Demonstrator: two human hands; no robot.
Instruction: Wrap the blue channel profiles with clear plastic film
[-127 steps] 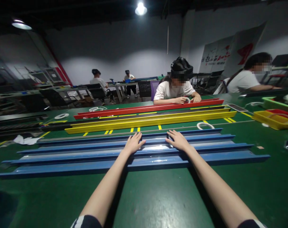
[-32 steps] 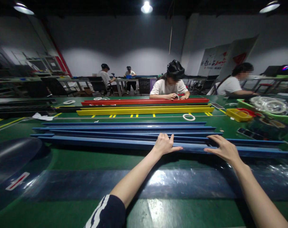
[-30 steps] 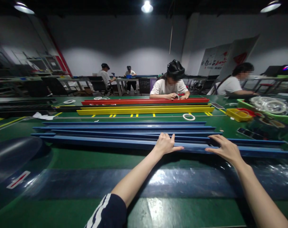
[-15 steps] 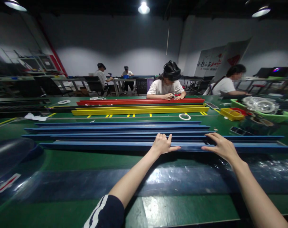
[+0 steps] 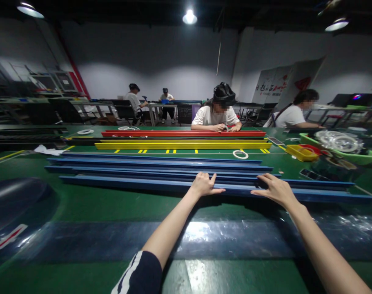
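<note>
A long blue channel strip lies at a slight slant across the table, its right end nearer me. My left hand grips it near the middle, fingers over the top and thumb along the near side. Farther right, my right hand holds the same strip in a similar way, thumb pointing left. My fingers hide parts of the strip. Just behind it lie several more blue channel strips, close together. In front of my hands, a wide band of clear plastic film runs across the green table.
A bulging clear plastic piece with a red-and-white label stands at left. Beyond lie yellow strips, red strips and a tape roll. A green basket and yellow tray are at right. A co-worker sits opposite.
The held blue channel strip has turned slightly: its left end is farther away, its right end nearer me. Both my hands have shifted a little left with it. The view has tipped slightly.
</note>
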